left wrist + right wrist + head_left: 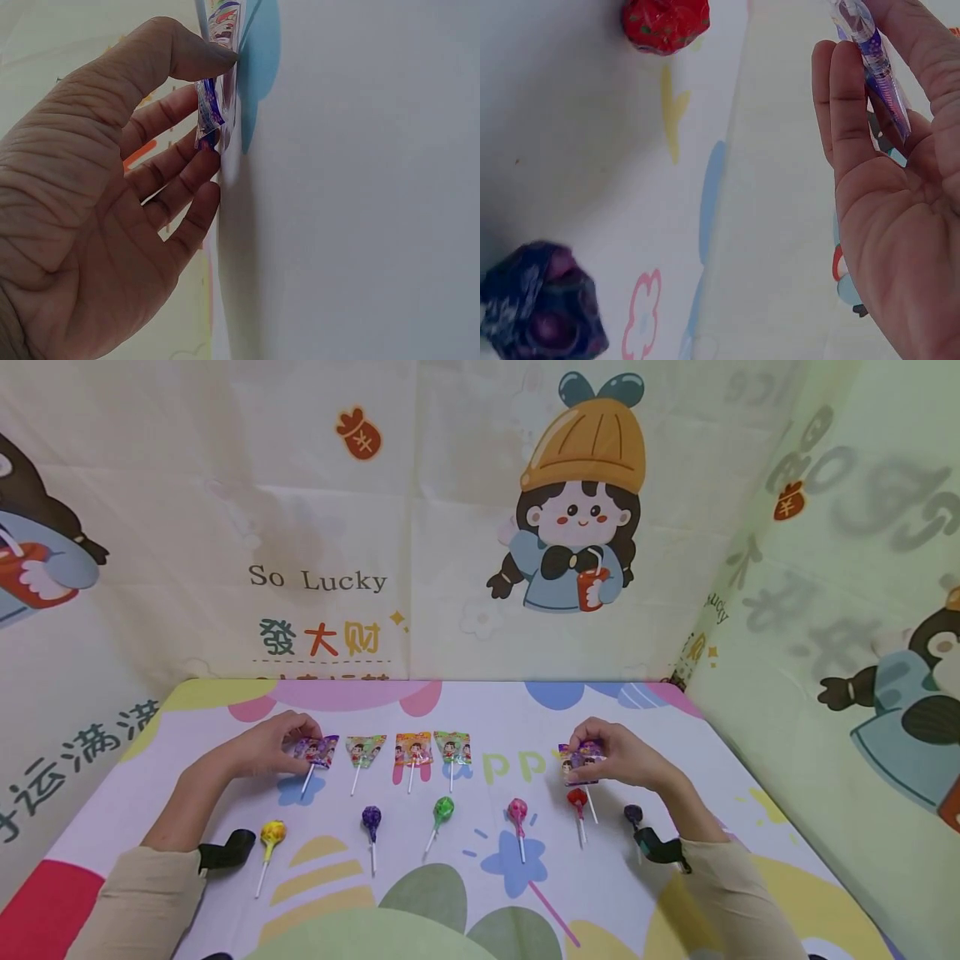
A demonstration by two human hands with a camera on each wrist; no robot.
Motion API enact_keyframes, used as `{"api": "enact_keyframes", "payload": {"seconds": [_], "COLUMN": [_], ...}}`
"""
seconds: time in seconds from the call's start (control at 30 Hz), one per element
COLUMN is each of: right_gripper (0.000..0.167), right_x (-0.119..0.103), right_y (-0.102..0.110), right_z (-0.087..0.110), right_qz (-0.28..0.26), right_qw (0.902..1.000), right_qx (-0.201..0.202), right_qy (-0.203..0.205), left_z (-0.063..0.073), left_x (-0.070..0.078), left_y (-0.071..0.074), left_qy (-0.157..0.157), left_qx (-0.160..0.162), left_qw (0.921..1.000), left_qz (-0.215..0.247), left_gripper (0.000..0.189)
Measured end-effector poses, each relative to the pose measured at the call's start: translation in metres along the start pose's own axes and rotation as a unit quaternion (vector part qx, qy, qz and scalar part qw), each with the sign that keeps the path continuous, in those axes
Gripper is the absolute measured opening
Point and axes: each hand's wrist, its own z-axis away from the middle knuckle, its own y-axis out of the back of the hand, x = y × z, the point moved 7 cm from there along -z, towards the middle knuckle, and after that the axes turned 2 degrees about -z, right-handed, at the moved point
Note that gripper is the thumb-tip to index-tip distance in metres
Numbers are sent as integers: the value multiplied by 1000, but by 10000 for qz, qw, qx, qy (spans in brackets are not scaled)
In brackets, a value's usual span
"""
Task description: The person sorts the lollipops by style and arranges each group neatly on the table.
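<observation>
My left hand (262,748) pinches the wrapper of a purple flat-wrapped lollipop (324,750) between thumb and fingers, at the left end of the back row. Its stick points toward me, and the left wrist view shows the wrapper (211,105) close to the tabletop. On the other side, my right hand (622,758) holds a second purple flat-wrapped lollipop (588,752) by its wrapper, behind a red ball lollipop (577,799). In the right wrist view this wrapper (881,71) sits between thumb and fingers. A dark ball lollipop (633,814) lies near the right wrist.
Between the hands lie a green wrapped lollipop (365,750), an orange one (414,749) and another green one (453,747). Nearer me are yellow (273,833), purple (371,820), green (443,810) and pink (517,810) ball lollipops. Printed cloth walls (450,527) stand behind the table.
</observation>
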Motion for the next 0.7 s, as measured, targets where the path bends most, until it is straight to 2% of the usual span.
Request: {"api": "enact_keyframes", "payload": {"seconds": [0.4,0.7], "right_gripper": [40,39], "right_x": [-15,-17], "right_y": [-10,-16], "right_z": [-18,-30], "right_qz": [-127,-48], "right_qw": [9999,9999], "right_qx": [24,99], "right_qy": [108,-19], "left_z": [0,0], "left_x": [-2,-2], "left_y": [0,0], "left_qy": [6,-38], "left_qx": [22,30], "left_qw": [10000,10000], "left_qz": [-30,-40], "left_gripper": [45,45]}}
